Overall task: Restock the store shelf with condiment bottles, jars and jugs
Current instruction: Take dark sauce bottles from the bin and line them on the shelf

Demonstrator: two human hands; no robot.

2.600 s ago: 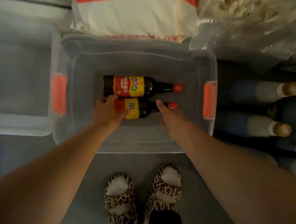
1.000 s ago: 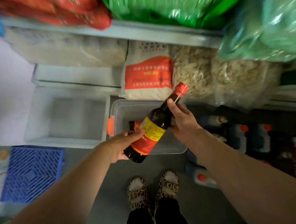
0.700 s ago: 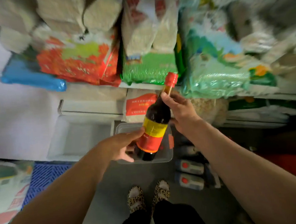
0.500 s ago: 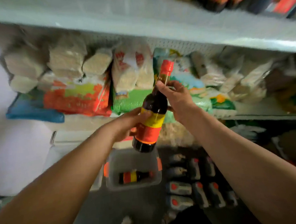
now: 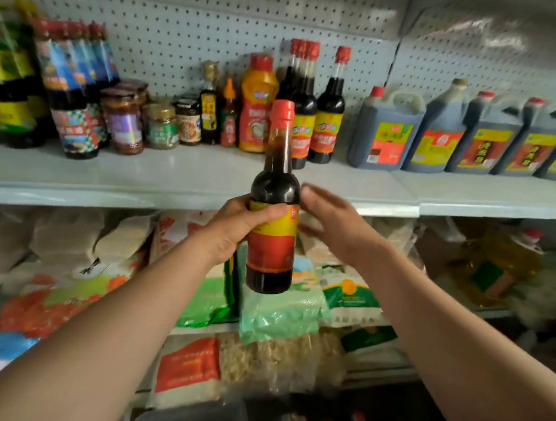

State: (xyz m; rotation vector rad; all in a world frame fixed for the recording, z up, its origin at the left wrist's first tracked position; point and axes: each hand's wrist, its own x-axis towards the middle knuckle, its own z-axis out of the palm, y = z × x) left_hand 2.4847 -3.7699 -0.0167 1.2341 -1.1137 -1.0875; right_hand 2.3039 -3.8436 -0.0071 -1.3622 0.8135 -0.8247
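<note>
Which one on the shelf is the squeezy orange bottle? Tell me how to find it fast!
Look at the long white shelf with the holey wall behind it, and find the row of small jars and bottles in its middle. Just left of the tall dark bottles with red caps stands the squeezy bottle. It is the only fat, bright orange one, with a wide red cap.

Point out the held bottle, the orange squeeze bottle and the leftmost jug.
held bottle (image 5: 273,240): head view, red label.
orange squeeze bottle (image 5: 257,107): head view, body.
leftmost jug (image 5: 384,138): head view, front label.
</note>
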